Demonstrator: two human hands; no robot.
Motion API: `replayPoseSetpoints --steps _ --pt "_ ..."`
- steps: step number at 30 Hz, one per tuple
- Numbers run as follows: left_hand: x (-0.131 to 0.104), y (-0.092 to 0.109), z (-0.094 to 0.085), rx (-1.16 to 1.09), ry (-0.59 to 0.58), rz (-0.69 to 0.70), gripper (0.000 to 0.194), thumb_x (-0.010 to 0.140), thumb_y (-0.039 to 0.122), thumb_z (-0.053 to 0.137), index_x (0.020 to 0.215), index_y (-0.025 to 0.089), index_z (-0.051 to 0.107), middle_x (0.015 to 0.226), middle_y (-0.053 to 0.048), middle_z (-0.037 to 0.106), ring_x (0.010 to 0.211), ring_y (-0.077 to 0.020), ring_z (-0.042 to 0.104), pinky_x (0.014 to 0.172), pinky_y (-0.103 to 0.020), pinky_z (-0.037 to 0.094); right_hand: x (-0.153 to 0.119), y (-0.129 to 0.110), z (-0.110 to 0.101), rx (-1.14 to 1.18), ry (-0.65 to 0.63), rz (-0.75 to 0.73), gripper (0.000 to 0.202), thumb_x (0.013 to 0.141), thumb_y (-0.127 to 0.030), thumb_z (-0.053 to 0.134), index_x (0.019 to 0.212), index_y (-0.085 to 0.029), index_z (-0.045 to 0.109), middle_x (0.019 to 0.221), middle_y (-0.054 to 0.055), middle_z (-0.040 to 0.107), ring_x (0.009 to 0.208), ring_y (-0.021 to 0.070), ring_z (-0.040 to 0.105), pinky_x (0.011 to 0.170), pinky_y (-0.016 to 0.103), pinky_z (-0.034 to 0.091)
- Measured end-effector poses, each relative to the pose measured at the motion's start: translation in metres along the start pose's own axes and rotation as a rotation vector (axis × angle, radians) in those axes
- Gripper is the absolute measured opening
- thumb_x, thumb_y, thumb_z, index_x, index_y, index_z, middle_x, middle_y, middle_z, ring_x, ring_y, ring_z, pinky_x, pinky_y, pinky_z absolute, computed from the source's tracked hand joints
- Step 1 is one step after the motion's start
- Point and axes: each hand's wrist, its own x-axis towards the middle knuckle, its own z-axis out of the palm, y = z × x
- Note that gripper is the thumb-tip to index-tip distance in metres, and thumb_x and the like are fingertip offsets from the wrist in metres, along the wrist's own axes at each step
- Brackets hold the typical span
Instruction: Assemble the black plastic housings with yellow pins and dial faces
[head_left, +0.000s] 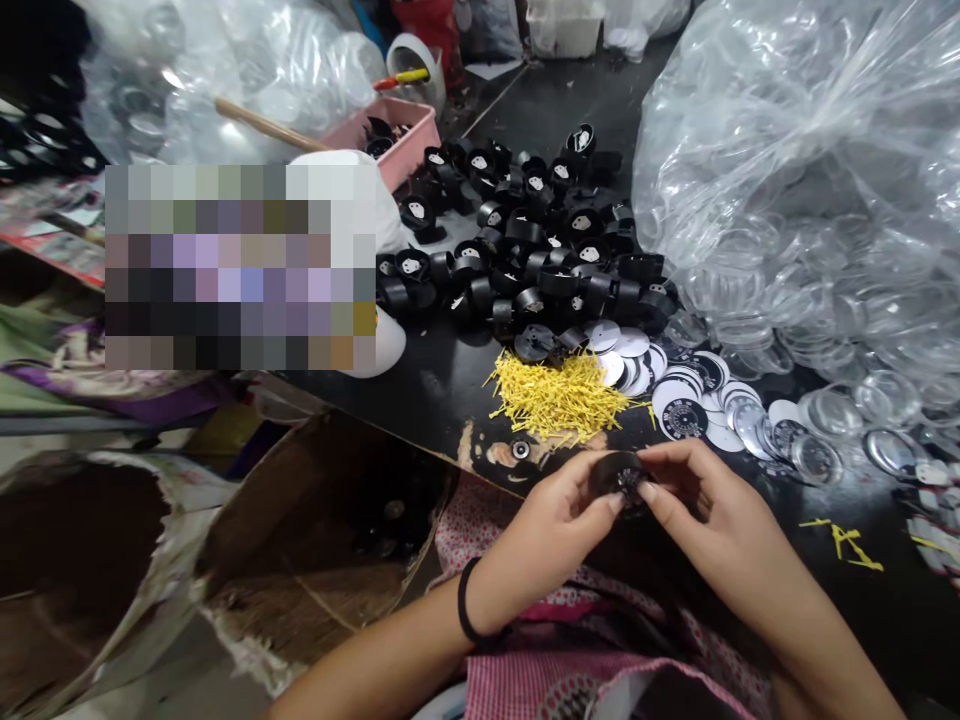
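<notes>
Black cup-shaped housing: here it is, held up (606, 474) at the near edge of the dark surface (420, 388), just in front of the yellow needles; small pale marks are seen on its dark face, too blurred to be read.
Left hand: the rim is gripped from the left by the left hand (561, 512), thumb brought up against the near face.
Right hand: the opposite side is met by the right hand (706, 495), thumb and fingertips pressed in close; both hands are drawn together on this one piece.
Feel: light and stiff, it would be judged, thin-walled like moulded plastic; some slip is to be expected on the smooth curve.
Best hold: the outer wall, pinched on opposite sides, so that the marked face is kept free of heavy thumb pressure.
Yellow needles: piled (559, 398) just beyond the hands, slender and probably easily snapped.
Printed dial discs: spread in overlapping rows (682, 418) beside the needles, flat and thin; best lifted by their edges.
Clear round covers: strewn farther right (816, 460), likely slippery and easily scratched.
Black housings: massed in a heap (540, 270) behind the needles.
</notes>
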Motion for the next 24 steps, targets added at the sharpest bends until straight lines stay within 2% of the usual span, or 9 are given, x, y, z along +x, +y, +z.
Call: replayPoseSetpoints --steps 5,8,11,15,18,21,24 --pt "-0.015 0.006 -0.013 0.403 -0.019 0.145 0.040 0.087 0.015 0.054 0.126 0.026 0.060 0.119 -0.002 0.070 0.110 -0.0185 0.064 0.099 -0.029 0.046 -0.008 -0.004 0.008 -0.055 0.007 -0.032 0.016 0.084 -0.037 0.059 0.094 -0.024 0.061 0.081 -0.002 0.064 0.071 0.0133 0.060 0.063 0.025 0.048" --pt "-0.019 0.007 -0.021 0.419 0.033 0.165 0.041 0.087 0.014 0.055 0.125 0.027 0.061 0.120 -0.001 0.070 0.111 -0.0180 0.063 0.102 -0.029 0.043 -0.003 -0.007 0.008 -0.080 -0.051 -0.071 0.017 0.087 -0.037 0.057 0.099 -0.026 0.061 0.085 -0.003 0.066 0.075 0.0128 0.061 0.067 0.025 0.047" --pt "-0.016 0.003 -0.025 0.155 0.158 0.094 0.032 0.088 0.020 0.058 0.119 0.028 0.063 0.120 -0.001 0.070 0.113 -0.0184 0.062 0.102 -0.029 0.044 0.014 -0.006 0.007 -0.278 -0.038 -0.151 0.017 0.092 -0.038 0.051 0.098 -0.026 0.063 0.091 -0.002 0.067 0.083 0.0148 0.061 0.074 0.028 0.045" --pt "-0.006 0.001 -0.021 -0.296 0.222 -0.017 0.025 0.087 0.025 0.063 0.112 0.024 0.065 0.113 -0.003 0.070 0.110 -0.0198 0.064 0.094 -0.030 0.050 0.044 -0.003 0.012 -0.597 0.136 -0.155 0.011 0.087 -0.027 0.053 0.082 -0.020 0.060 0.083 0.004 0.063 0.085 0.0241 0.057 0.078 0.039 0.035" --pt "-0.001 0.004 -0.014 -0.513 0.231 -0.064 0.024 0.088 0.022 0.061 0.112 0.019 0.063 0.118 -0.007 0.068 0.115 -0.0230 0.062 0.097 -0.035 0.050 0.054 0.000 0.015 -0.629 0.143 -0.148 0.011 0.084 -0.024 0.054 0.075 -0.019 0.056 0.078 0.005 0.061 0.082 0.0253 0.055 0.076 0.040 0.030" --pt "0.003 0.007 -0.009 -0.645 0.225 -0.082 0.025 0.091 0.022 0.058 0.116 0.019 0.058 0.125 -0.010 0.066 0.117 -0.0250 0.062 0.100 -0.039 0.049 0.051 0.002 0.012 -0.582 0.133 -0.151 0.013 0.085 -0.027 0.054 0.075 -0.020 0.056 0.076 0.003 0.061 0.079 0.0231 0.055 0.075 0.039 0.030" --pt "0.005 0.009 -0.005 -0.724 0.147 -0.116 0.023 0.093 0.025 0.057 0.116 0.021 0.057 0.129 -0.010 0.064 0.112 -0.0254 0.066 0.098 -0.043 0.050 0.041 0.001 0.008 -0.477 0.081 -0.149 0.013 0.088 -0.030 0.054 0.078 -0.022 0.058 0.075 -0.001 0.062 0.072 0.0175 0.057 0.072 0.033 0.035"
